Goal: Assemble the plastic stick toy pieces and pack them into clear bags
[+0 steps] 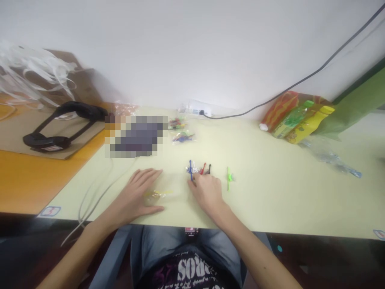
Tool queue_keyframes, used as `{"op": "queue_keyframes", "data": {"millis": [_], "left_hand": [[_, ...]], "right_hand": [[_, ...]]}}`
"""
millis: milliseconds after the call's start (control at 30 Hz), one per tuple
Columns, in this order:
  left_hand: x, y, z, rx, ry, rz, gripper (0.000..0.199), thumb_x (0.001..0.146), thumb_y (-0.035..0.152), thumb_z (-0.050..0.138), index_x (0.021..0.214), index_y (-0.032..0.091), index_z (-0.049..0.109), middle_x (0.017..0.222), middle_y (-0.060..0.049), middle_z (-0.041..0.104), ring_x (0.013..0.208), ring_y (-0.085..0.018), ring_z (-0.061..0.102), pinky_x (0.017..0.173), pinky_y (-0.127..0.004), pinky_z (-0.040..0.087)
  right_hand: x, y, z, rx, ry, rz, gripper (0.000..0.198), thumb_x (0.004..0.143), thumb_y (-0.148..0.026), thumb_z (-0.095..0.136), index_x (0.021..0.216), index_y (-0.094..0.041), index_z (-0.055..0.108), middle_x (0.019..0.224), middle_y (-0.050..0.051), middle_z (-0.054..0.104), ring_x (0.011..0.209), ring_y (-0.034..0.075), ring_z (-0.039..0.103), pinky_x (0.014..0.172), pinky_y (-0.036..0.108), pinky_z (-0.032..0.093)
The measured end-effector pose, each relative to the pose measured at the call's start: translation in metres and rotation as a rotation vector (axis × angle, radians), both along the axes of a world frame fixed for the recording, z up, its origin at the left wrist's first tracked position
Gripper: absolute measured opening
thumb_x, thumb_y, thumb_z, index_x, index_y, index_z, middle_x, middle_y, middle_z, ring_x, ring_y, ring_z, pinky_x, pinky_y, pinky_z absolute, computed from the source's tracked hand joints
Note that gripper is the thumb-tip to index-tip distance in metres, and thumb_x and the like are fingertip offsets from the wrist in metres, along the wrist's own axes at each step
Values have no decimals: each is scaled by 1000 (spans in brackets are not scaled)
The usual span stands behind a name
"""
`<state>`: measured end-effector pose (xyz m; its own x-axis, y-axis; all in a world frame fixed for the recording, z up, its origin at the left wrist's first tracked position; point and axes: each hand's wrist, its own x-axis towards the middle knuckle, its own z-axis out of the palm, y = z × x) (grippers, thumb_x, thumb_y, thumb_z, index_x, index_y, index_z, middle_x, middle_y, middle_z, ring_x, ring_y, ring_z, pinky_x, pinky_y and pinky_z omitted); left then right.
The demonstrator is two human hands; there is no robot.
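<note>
My left hand (136,196) rests at the table's near side with its fingers stretched and its thumb apart. Between thumb and fingers lies a small clear bag with a thin yellow plastic piece (155,195), not gripped. My right hand (209,192) is bent down over a row of small plastic pieces, its fingers curled and partly hidden. At its thumb and fingertip stands a thin blue piece with an arrow-like tip (190,165). A white piece (196,167), a red piece (203,167) and a black piece (209,167) show just past the knuckles. To the right lies a bright green piece (229,178).
Bagged colourful pieces (183,138) lie farther back, beside a blurred dark object (136,136). A power strip (197,109) with a black cable sits by the wall. Bottles (311,124) stand back right, near crumpled clear plastic (331,158). A black frame (66,126) lies left; cables cross the table's left part.
</note>
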<state>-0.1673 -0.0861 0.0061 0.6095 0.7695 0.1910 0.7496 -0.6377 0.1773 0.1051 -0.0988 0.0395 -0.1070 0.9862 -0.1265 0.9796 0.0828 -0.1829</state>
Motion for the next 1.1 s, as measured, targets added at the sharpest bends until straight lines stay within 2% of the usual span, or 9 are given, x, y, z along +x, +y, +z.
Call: {"op": "queue_keyframes", "data": {"millis": [267,567,733,833,967,1100], "left_hand": [[0,7,3,-27,-41,-7,92,86,63,69,159,23,30,154,-14,49,144,-36,43,122,-53,30],[-3,8,3,-36,-13,-10,84,88,61,67,154,21,36,156,-14,47,144,-34,42,123,-52,27],[-3,8,5,-38,-21,-19,83,88,60,67,154,21,36,156,-14,47,144,-35,43,123,-53,28],[-4,7,6,-42,-14,-21,87,87,61,68,157,22,33,156,-14,47,145,-35,42,124,-54,26],[1,5,7,-48,-25,-14,100,83,64,71,161,22,26,157,-15,46,146,-37,40,125,-55,26],[10,4,8,-56,-38,-30,104,81,66,73,162,23,23,159,-15,43,147,-38,39,125,-57,25]], "right_hand": [[3,4,-5,-20,105,-85,26,101,-26,47,99,-21,73,96,11,77,91,27,74,73,32,46],[23,2,-7,4,435,-103,18,97,-23,56,88,-22,71,86,1,77,79,17,70,68,25,39],[36,-2,-5,96,512,-75,22,101,-24,51,89,-21,70,86,2,76,77,16,70,69,24,42],[51,-6,3,166,563,-13,23,104,-27,48,94,-21,67,84,1,74,70,16,67,67,25,43],[81,-13,21,290,453,168,21,105,-28,47,97,-20,65,98,6,68,80,17,65,73,28,45],[100,-19,29,291,200,250,20,104,-23,48,98,-17,66,110,11,58,75,17,58,69,32,46]]}}
